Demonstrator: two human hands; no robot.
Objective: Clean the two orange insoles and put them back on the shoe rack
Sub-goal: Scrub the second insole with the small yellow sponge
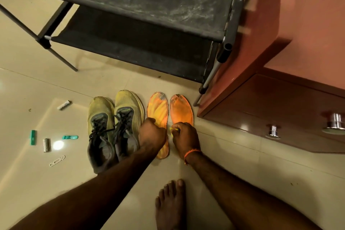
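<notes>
Two orange insoles lie side by side on the tiled floor in front of the black shoe rack. My left hand presses on the middle of the left insole, fingers curled down on it. My right hand rests over the heel half of the right insole and is closed around a small yellow thing, most of it hidden by the fingers. Both insoles have worn grey patches at the toe ends.
A pair of dirty yellow-green sneakers stands just left of the insoles. Small loose items, among them batteries and a teal object, lie on the floor to the left. A reddish cabinet stands on the right. My bare foot is below.
</notes>
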